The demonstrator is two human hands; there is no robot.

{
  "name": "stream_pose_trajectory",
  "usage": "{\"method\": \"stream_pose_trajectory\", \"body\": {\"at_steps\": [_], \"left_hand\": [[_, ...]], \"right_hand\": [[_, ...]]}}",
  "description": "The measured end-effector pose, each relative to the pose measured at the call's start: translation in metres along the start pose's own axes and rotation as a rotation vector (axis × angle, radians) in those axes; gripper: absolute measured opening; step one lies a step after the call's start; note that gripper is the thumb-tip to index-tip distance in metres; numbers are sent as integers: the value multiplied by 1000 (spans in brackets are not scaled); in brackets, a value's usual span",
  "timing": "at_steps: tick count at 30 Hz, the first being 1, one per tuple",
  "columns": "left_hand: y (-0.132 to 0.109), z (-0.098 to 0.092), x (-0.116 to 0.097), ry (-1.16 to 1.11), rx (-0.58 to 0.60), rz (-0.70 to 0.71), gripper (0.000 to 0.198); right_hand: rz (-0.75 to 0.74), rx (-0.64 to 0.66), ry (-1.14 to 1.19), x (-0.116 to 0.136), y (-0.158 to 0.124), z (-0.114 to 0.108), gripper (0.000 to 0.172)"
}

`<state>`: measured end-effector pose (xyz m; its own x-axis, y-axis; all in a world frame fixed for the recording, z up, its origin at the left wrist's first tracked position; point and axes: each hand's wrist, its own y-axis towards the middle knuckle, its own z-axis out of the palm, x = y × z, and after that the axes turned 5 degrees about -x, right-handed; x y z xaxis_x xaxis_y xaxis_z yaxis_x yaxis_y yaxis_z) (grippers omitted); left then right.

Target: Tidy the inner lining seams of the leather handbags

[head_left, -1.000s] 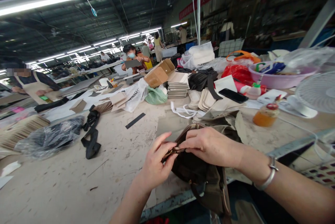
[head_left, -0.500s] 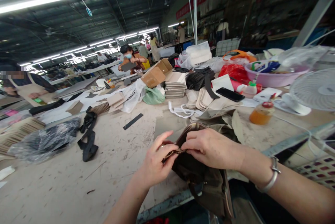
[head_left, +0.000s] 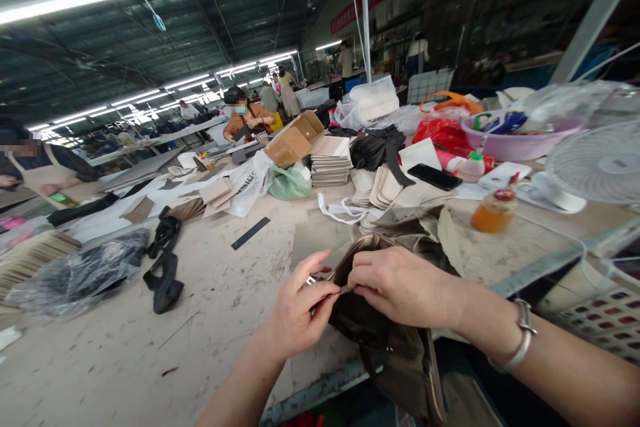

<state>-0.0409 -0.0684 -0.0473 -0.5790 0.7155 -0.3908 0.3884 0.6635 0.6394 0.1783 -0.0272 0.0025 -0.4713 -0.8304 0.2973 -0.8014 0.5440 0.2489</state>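
Note:
My left hand [head_left: 295, 310] and my right hand [head_left: 400, 284] meet at the rim of a dark brown fabric bag [head_left: 395, 347] lying at the near edge of the worktable [head_left: 210, 294]. Both hands pinch the bag's opening edge between thumb and fingers. A small metal piece shows at my left fingertips; I cannot make out what it is. The bag's lower part hangs over the table edge. A silver bracelet [head_left: 520, 340] sits on my right wrist.
Olive fabric [head_left: 425, 230] lies behind the bag. Farther back are stacked card pieces [head_left: 330, 160], a cardboard box [head_left: 293, 140], a phone [head_left: 434, 176], an orange jar [head_left: 493, 212], a white fan [head_left: 595, 164], a pink basin [head_left: 515, 140]. Black straps [head_left: 163, 267] lie left. Other people work at distant tables.
My hands stay pinched on the bag's rim, with the fingers shifting slightly along the edge. The view has drifted a little to the right.

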Motion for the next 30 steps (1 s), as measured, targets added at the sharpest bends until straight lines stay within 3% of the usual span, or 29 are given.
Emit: {"method": "stream_pose_trajectory", "body": {"at_steps": [9, 12, 16, 21, 30], "left_hand": [[-3, 5, 1, 42, -106, 27, 18], [-7, 7, 2, 35, -118, -79, 19], [-9, 13, 0, 73, -189, -269, 38], [-8, 16, -4, 42, -184, -323, 55], [-10, 21, -8, 12, -224, -418, 44]], "right_hand": [[39, -75, -113, 1, 1, 7, 20], [58, -91, -148, 1, 4, 8, 21], [109, -121, -174, 1, 9, 10, 21], [155, -161, -191, 1, 12, 13, 16], [194, -188, -210, -1, 14, 12, 18]]}}
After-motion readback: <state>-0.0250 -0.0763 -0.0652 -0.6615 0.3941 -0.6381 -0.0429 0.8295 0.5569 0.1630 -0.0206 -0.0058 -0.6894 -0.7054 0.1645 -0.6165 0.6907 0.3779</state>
